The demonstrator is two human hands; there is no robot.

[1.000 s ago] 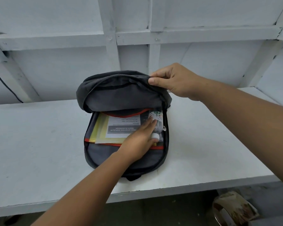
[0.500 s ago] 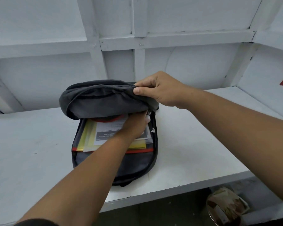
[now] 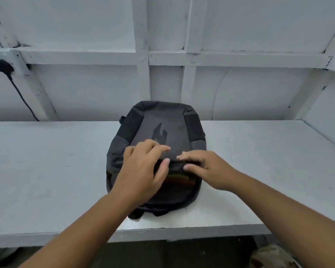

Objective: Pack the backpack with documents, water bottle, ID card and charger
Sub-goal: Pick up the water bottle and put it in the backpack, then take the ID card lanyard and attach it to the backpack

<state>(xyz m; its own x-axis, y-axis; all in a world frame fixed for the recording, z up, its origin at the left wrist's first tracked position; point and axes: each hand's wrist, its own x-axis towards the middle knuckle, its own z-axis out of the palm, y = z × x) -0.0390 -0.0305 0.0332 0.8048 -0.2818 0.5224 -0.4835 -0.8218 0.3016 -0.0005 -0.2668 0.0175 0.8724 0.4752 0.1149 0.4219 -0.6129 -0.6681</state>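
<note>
Head view: hands on backpack.

A single head-worn view looks forward and down from close above the bench (its near edge crosses the lower frame), facing the white paneled wall.

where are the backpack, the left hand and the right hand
backpack (image 3: 159, 120): head view, upper grey front panel
left hand (image 3: 141, 171): head view, back of the hand
right hand (image 3: 213, 171): head view, back of the hand
</note>
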